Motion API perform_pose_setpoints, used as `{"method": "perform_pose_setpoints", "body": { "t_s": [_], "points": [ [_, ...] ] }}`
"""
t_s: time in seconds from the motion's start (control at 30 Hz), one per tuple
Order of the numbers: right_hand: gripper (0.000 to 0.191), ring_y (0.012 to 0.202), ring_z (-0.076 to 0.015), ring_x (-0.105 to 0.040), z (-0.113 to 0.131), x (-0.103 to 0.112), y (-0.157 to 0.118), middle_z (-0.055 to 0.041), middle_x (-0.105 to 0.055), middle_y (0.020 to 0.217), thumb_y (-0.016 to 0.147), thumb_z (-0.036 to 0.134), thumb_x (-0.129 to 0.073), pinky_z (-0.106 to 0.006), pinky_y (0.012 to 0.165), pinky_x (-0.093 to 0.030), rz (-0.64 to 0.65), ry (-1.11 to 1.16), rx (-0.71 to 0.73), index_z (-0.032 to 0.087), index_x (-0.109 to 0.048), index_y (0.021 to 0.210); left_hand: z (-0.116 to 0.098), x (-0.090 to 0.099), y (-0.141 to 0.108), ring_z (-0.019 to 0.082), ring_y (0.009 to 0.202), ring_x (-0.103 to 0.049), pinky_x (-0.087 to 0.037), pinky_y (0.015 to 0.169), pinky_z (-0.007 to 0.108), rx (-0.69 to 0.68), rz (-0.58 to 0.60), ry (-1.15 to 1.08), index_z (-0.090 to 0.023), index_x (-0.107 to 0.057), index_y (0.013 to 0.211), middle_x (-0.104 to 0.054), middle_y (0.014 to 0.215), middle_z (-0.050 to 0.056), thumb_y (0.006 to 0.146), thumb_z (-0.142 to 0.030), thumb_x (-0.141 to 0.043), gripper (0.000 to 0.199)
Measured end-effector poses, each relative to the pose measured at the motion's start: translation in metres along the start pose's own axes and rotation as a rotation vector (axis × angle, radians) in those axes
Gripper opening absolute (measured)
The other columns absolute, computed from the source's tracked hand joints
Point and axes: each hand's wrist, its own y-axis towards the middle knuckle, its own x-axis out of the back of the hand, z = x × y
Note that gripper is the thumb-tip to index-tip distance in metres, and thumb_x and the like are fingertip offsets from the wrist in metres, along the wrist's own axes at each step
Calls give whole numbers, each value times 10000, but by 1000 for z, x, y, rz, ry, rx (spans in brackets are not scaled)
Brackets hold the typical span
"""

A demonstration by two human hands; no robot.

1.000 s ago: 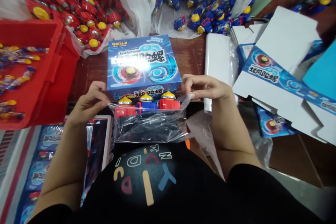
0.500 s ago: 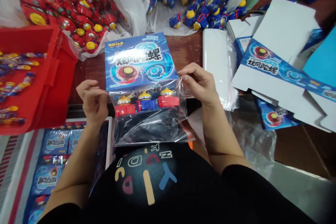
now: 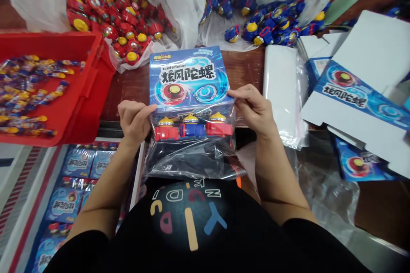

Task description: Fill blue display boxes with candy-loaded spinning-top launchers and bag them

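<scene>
A blue printed toy box (image 3: pixel 188 66) lies on the table edge in front of me, inside a clear plastic bag (image 3: pixel 188 160). Along its near side, red and blue spinning tops (image 3: pixel 192 128) with yellow tips show through the film. My left hand (image 3: pixel 135 123) is closed in a pinch at the box's near left corner, with the bag film there. At the near right corner, my right hand (image 3: pixel 254 108) pinches the film between thumb and forefinger, its fingertip against the box edge. The bag's lower part hangs loose toward my shirt.
Red tops (image 3: pixel 118 21) and blue tops (image 3: pixel 269 21) lie in white bags at the back. A red bin (image 3: pixel 92 64) of small wrapped pieces stands left, above packed boxes (image 3: pixel 65 202). To the right are a stack of flat bags (image 3: pixel 279 89) and unfolded cartons (image 3: pixel 355 94).
The view has shifted, so the scene sits further right. Both hands have come slightly inward, their fingertips now over the box's near corners. The box stays in the bag.
</scene>
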Motion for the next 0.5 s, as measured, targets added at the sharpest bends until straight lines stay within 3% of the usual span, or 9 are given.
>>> {"method": "perform_pose_setpoints", "body": {
  "t_s": [0.07, 0.17, 0.27, 0.33, 0.43, 0.5],
  "points": [
    [284, 956, -220, -670, -1, 0, -1, -30, -707, 1015, 1046, 338, -654, -426, 873, -551, 9, 50, -1, 452, -792, 1267, -3, 0, 3, 240, 926, -652, -533, 912, 421, 87, 19, -128, -316, -808, 1039, -666, 908, 64, 1086, -456, -554, 294],
    [219, 956, -196, -687, -6, -6, 0, -15, -734, 1014, 1019, 359, -719, -388, 887, -564, -31, 162, -45, 418, -824, 1202, -2, -13, 8, 203, 947, -699, -567, 902, 367, 359, -25, -398, -325, -803, 1150, -725, 992, 35, 1062, -434, -637, 217],
    [169, 950, -172, -714, -14, -21, 6, 3, -763, 1036, 960, 423, -799, -349, 900, -593, -172, 334, -193, 364, -835, 1115, 12, -35, 11, 185, 984, -735, -585, 931, 331, 586, -135, -521, -285, -777, 1282, -757, 1049, 30, 995, -473, -731, 347],
    [250, 944, -166, -725, -22, -32, 10, 11, -777, 1087, 905, 464, -850, -343, 904, -612, -288, 443, -326, 348, -814, 1123, 23, -49, 10, 182, 1032, -737, -576, 961, 309, 674, -147, -520, -226, -789, 1208, -769, 1093, 38, 962, -470, -763, 346],
    [436, 1048, -204, -730, -35, -47, 9, -8, -771, 1185, 831, 586, -873, -387, 973, -621, -343, 523, -446, 334, -772, 1172, 32, -60, 4, 152, 969, -698, -554, 912, 283, 764, -83, -542, -159, -741, 1024, -744, 1010, 23, 986, -458, -740, 301],
    [508, 1104, -238, -716, -40, -54, 1, -25, -755, 1163, 781, 689, -858, -414, 1004, -611, -301, 540, -473, 319, -753, 1113, 30, -60, -2, 159, 947, -677, -566, 890, 312, 800, 35, -608, -142, -697, 1052, -716, 1019, 38, 1037, -497, -678, 356]
  ]
}}
